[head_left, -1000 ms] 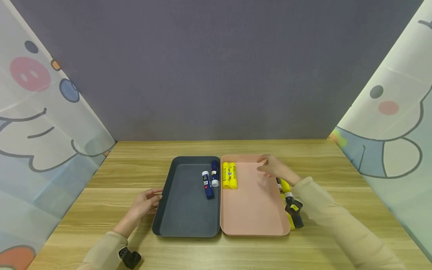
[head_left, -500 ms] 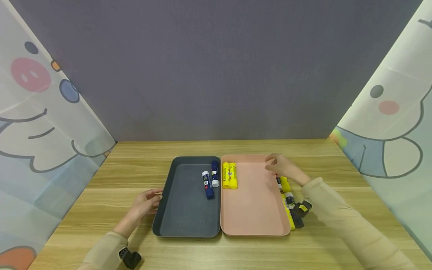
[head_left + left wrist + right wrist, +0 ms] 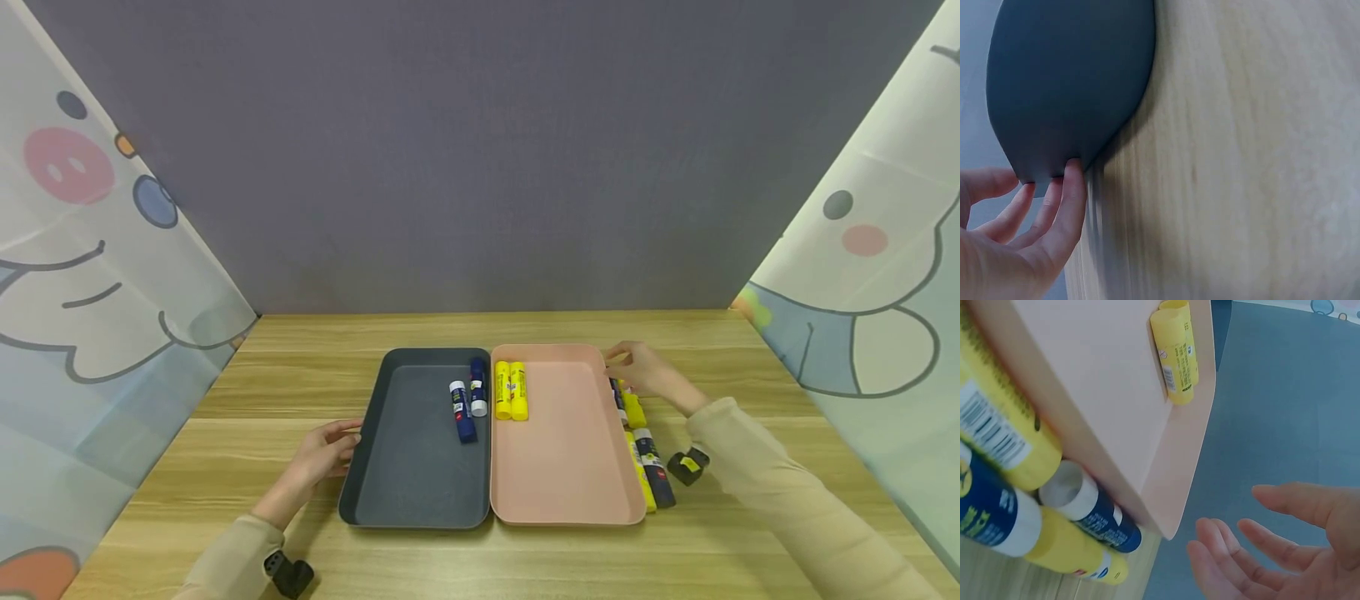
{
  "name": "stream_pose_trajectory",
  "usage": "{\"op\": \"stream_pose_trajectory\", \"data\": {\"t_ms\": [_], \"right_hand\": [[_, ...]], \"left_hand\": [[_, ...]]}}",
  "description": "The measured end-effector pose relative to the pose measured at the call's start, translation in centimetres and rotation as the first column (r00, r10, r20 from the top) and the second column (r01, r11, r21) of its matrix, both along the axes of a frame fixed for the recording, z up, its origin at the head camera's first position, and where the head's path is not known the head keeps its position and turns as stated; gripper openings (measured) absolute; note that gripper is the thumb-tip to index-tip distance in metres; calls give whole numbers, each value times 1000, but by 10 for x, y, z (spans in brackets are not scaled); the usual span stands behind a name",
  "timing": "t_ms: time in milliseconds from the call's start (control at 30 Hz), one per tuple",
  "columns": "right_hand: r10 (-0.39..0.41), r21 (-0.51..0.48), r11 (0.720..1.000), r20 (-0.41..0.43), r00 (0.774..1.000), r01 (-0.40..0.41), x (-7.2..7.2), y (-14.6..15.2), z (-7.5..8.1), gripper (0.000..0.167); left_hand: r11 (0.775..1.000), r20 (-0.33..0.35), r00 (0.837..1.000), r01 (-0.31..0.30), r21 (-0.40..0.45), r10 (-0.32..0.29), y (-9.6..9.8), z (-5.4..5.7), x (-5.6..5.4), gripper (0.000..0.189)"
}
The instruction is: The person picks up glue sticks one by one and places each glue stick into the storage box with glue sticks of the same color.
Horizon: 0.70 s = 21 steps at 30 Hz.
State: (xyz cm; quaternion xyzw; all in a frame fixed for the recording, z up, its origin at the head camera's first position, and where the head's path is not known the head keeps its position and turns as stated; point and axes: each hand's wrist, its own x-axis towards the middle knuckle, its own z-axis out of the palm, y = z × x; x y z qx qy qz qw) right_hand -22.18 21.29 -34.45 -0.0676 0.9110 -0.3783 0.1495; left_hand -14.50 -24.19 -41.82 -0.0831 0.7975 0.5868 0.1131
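In the head view, my left hand (image 3: 324, 452) rests against the left side of the dark grey tray (image 3: 408, 492). Its fingertips touch the outer wall (image 3: 1072, 94) in the left wrist view, with the thumb at the rim. My right hand (image 3: 643, 369) hovers near the far right corner of the pink tray (image 3: 570, 475), fingers loosely bent, holding nothing. Just below it, outside that tray, lie a blue glue stick (image 3: 1107, 515) and a yellow glue stick (image 3: 634, 410). Nearer to me are another yellow glue stick (image 3: 641, 475) and a larger dark blue glue stick (image 3: 655, 468).
Two yellow glue sticks (image 3: 511, 391) lie side by side in the pink tray, along its left wall. Two blue glue sticks (image 3: 462, 412) are in the grey tray. Both trays stand side by side on the wooden table (image 3: 300, 375), with a grey panel (image 3: 480, 167) behind.
My right hand has moved right, from above the pink tray to its far right corner, uncovering more of the glue sticks there. My left hand has stayed in place.
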Motion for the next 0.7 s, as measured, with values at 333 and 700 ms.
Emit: {"op": "stream_pose_trajectory", "data": {"t_ms": [333,700], "right_hand": [[-50,-15,999,6,999,51,0,16,-8,42],[-48,20,999,1,999,48,2,30,-15,44]], "left_hand": [[1000,2,1000,-18,-7,18,1,-2,-1,39],[1000,0,1000,-9,-4,9,1,-2,-2,39]]}}
